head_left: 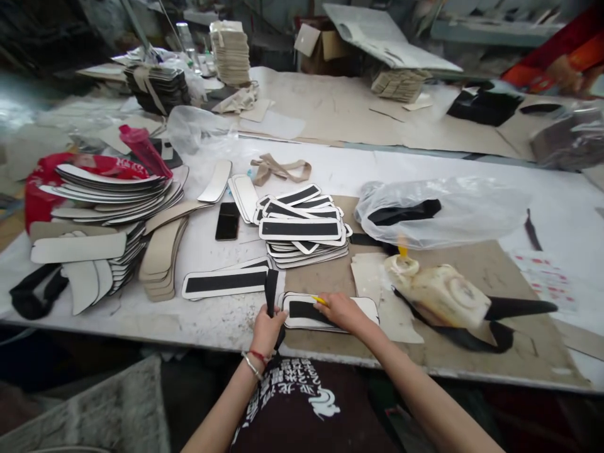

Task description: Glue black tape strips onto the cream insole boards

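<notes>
My left hand [268,328] is closed round a narrow black strip [270,289] at the table's front edge; one end stands up above the fingers, and more black hangs below them. My right hand [343,311] grips a slim yellow tool [320,301], its kind unclear. That hand rests over a rounded white panel [365,307] with a black strip along its middle. Just beyond lies a heap of similar white panels with black centres [300,228]. To the left is another such panel [225,283], close to the upright end of the strip.
Fanned stacks of curved pale pieces [117,201] fill the left side. A phone [227,221] lies behind the panels. On the right are a stained plastic container [450,294], black strips and a clear plastic bag [453,207]. Another person's hands [566,74] show at the far right.
</notes>
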`<move>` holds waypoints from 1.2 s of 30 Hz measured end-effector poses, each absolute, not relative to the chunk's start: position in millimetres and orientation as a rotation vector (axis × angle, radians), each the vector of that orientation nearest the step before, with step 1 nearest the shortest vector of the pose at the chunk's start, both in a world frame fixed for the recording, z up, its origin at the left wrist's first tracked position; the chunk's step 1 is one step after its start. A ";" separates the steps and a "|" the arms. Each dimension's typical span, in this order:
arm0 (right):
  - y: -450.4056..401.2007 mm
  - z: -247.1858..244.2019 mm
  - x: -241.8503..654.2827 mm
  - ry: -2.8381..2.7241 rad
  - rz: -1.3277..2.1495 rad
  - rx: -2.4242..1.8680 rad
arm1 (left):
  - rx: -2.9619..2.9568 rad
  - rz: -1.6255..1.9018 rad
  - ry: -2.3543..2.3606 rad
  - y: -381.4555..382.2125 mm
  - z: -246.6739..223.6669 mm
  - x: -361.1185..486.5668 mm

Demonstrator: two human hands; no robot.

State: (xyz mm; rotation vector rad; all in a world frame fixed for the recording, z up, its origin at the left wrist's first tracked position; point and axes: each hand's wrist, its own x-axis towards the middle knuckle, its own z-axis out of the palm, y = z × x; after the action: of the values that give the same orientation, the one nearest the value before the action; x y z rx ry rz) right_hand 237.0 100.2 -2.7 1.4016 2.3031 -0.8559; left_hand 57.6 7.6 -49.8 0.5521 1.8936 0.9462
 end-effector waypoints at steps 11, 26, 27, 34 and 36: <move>99.6 -2.6 227.0 2.302 -0.819 1.366 | 0.694 0.816 2.015 20.2 -48.5 64.6; 101.6 20.0 276.4 2.326 -0.706 1.375 | 0.776 0.712 2.051 23.9 -58.2 62.3; 102.0 21.4 288.9 2.308 -0.694 1.420 | 0.780 0.706 2.051 24.1 -59.6 61.8; 95.3 5.8 328.2 2.190 -0.649 1.834 | 0.827 0.648 2.045 25.3 -63.4 59.2; 91.7 -0.7 324.5 2.146 -0.594 1.935 | 0.845 0.636 2.037 26.3 -61.8 59.1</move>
State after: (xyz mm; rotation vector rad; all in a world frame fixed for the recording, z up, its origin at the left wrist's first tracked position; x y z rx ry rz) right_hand 324.5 91.7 -0.7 1.9352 2.1458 -0.5938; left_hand 59.1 26.3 -61.8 0.8448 2.0374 0.6364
